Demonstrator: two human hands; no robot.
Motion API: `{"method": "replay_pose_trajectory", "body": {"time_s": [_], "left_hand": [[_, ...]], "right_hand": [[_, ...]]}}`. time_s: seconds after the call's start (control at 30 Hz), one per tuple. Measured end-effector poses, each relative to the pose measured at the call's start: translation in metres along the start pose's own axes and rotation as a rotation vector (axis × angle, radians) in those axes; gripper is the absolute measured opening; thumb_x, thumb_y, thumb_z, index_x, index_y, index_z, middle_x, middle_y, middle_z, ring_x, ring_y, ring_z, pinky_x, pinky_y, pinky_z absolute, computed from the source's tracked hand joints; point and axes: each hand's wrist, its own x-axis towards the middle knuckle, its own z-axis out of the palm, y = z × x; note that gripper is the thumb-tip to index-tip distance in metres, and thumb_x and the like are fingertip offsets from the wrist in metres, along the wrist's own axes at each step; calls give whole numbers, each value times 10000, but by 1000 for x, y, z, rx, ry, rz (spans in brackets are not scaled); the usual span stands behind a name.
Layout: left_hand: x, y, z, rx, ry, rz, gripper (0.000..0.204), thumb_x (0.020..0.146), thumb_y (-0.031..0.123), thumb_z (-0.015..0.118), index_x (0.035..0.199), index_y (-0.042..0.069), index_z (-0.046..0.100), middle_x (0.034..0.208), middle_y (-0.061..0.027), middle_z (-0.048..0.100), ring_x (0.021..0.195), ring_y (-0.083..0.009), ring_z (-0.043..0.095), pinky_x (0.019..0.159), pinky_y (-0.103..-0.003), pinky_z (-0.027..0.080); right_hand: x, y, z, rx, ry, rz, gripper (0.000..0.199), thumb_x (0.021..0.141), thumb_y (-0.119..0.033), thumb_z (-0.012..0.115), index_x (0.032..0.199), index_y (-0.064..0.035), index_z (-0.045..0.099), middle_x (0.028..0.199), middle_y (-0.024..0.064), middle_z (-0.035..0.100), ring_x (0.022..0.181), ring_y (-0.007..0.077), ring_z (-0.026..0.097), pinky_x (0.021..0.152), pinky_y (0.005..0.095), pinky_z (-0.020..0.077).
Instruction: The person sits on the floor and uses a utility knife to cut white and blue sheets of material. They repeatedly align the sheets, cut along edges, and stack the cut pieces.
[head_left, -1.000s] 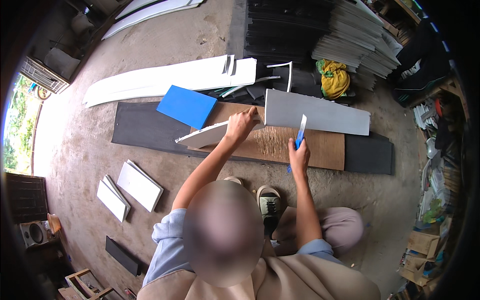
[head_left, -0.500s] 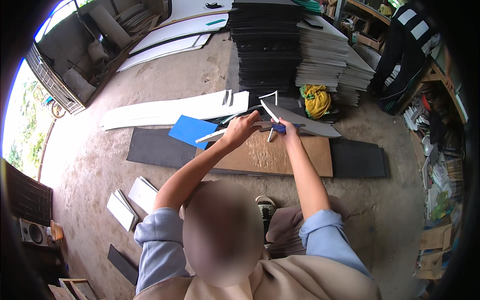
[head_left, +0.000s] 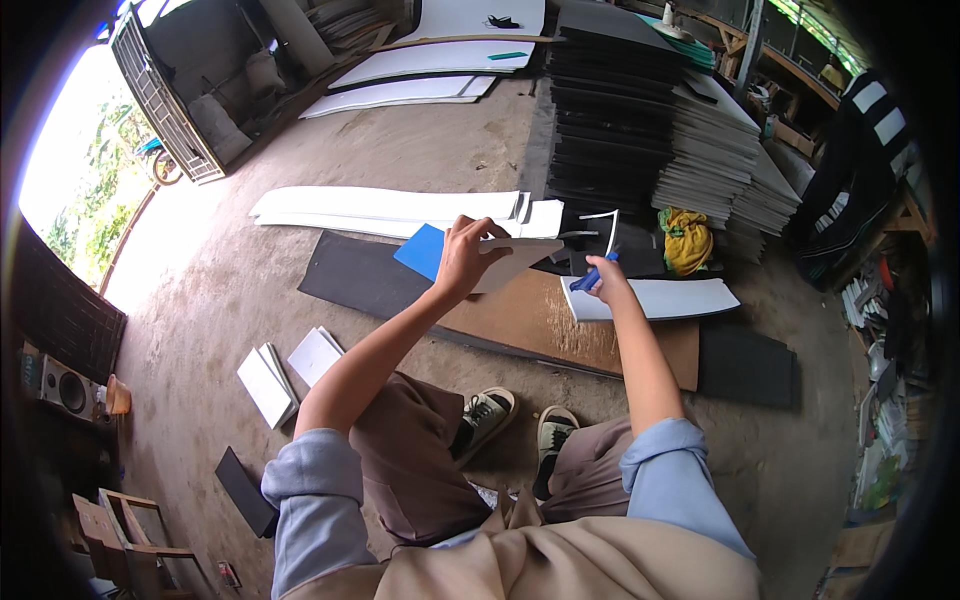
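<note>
Here the grey-white sheet piece is lifted above the brown board, left of centre, gripped along its left edge by the left hand, fingers curled around the edge with the thumb on top. The right hand is clenched around a blue-handled cutter just right of that piece, its blade end pointing up and right; hand sits at the left end of a white panel lying flat on the board. Cannot tell if the cutter tip touches anything. A blue sheet lies just behind the left hand, partly on a long dark grey strip that runs under the board. Far of these, long white panels lie across the concrete floor. A thin white bent offcut stands on dark sheet material just far of the right hand. Right of it a yellow cloth bundle sits at the foot of tall stacks of black and grey sheets. Near left, small white rectangles lie on the floor, a black one nearer still. Person's shoes rest at the board's near edge, knees bent.
</note>
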Motion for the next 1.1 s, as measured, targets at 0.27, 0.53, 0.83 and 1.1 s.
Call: {"method": "replay_pose_trajectory", "body": {"time_s": [0.27, 0.53, 0.83, 1.1], "left_hand": [[-3, -17, -18, -23, 92, 352, 223, 582, 57, 690, 769, 85, 570, 794, -6, 593, 794, -241, 494, 682, -324, 445], [-14, -39, -14, 82, 15, 297, 322, 647, 12, 638, 942, 68, 522, 1033, -83, 509, 895, -264, 516, 725, -341, 462], [-4, -38, -17, -1007, -69, -567, 378, 823, 141, 547, 1146, -27, 446, 1010, -112, 550, 890, -162, 548, 780, -279, 464], [-10, -48, -5, -906, -131, -607, 366, 773, 90, 603, 1087, -54, 485, 964, -113, 560, 845, -156, 564, 734, -245, 491]], "right_hand": [[-95, -74, 55, -17, -644, -53, 458, 775, -240, 585, 1112, -11, 377, 982, 140, 527, 788, 231, 581, 625, 393, 503], [-88, -55, 55, 154, -263, -345, 330, 648, 28, 645, 851, -107, 423, 792, 28, 495, 769, 161, 522, 709, 293, 413], [-83, -59, 50, 258, -300, -458, 398, 635, 34, 650, 914, -122, 413, 876, 12, 422, 806, 150, 467, 720, 297, 380], [-82, -36, 48, -695, 84, -826, 382, 657, -161, 664, 926, -6, 442, 916, 127, 474, 843, 240, 506, 752, 342, 404]]}}
